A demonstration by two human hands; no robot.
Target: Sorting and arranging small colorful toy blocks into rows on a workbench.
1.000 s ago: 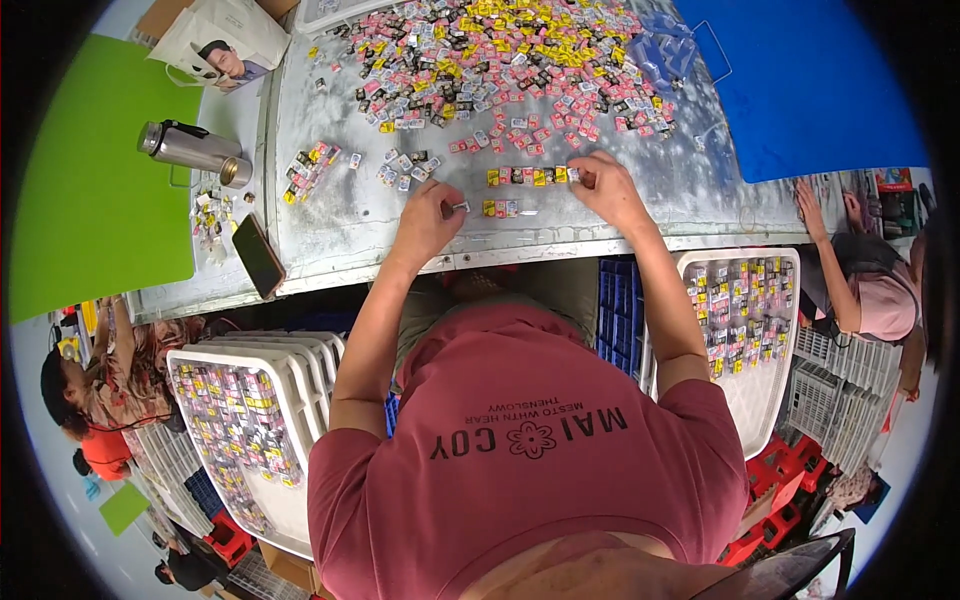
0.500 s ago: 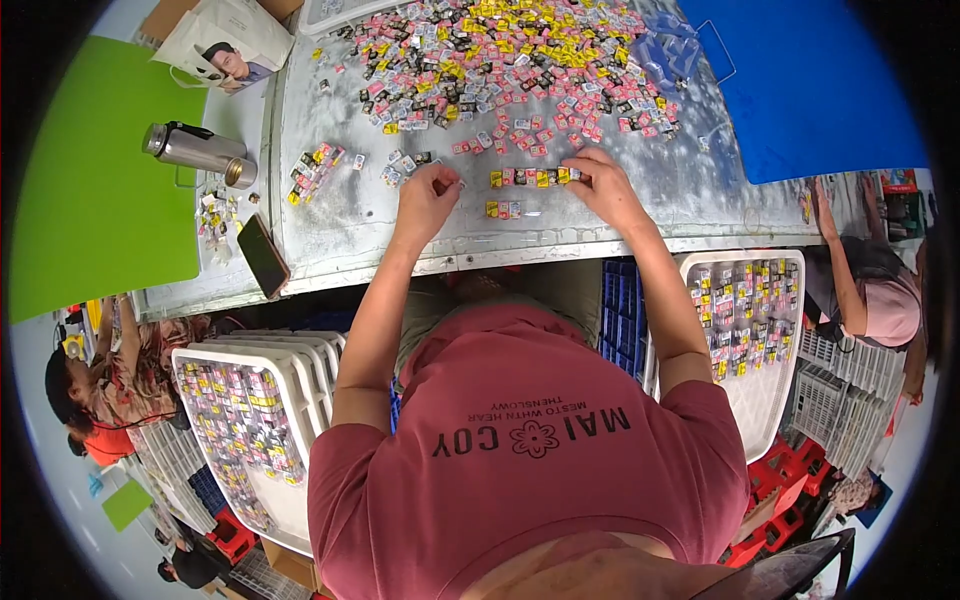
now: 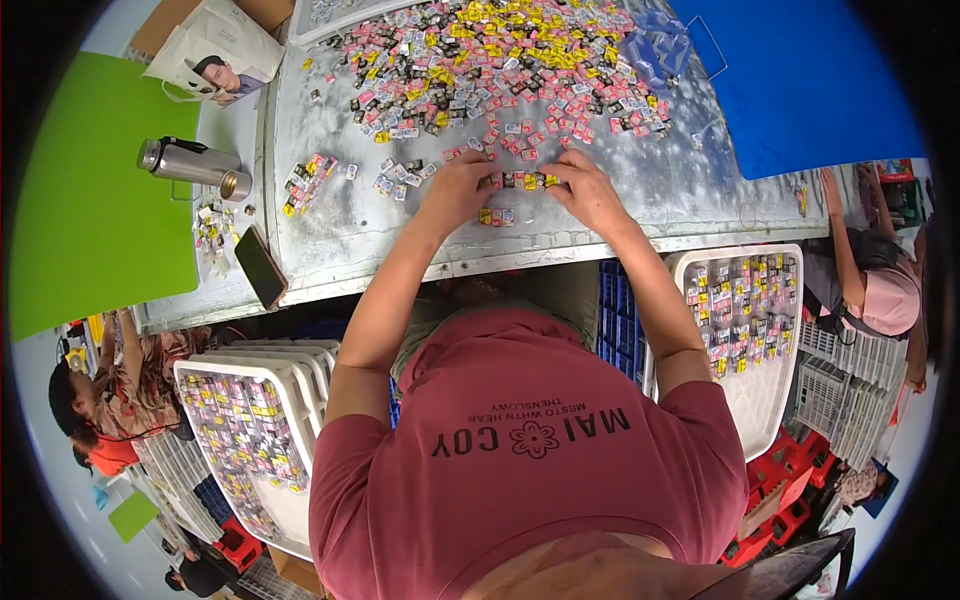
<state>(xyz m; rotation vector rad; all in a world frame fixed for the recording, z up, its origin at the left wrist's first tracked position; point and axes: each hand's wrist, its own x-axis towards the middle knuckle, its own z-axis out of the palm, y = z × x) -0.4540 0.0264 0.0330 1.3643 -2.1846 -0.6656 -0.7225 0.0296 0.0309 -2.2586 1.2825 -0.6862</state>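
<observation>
Fingers of both hands pinch the ends of a short row of small packets (image 3: 522,181) near the front edge of the surface (image 3: 340,215): the left hand (image 3: 458,190) closed on the row's left end, the right hand (image 3: 590,192) closed on its right end, the row squeezed between them. The packets in it are pink, yellow and dark, lined up side by side. Just in front of the row, toward the person, lies a loose pair of packets (image 3: 496,216). Behind the hands sprawls the big heap of mixed packets (image 3: 490,65), pink, yellow and black, spreading to the far edge. Off to the left, a small cluster of packets (image 3: 308,182) sits on its own. Further left, near the surface's left edge, a steel flask (image 3: 192,165) lies on its side, and a dark phone (image 3: 260,267) rests at the front left corner. A blue sheet (image 3: 800,70) covers the far right corner. Below the front edge, a white tray of sorted packets (image 3: 745,310) stands on the right, another white tray (image 3: 235,440) on the left. Another person in pink (image 3: 880,290) works far right.
</observation>
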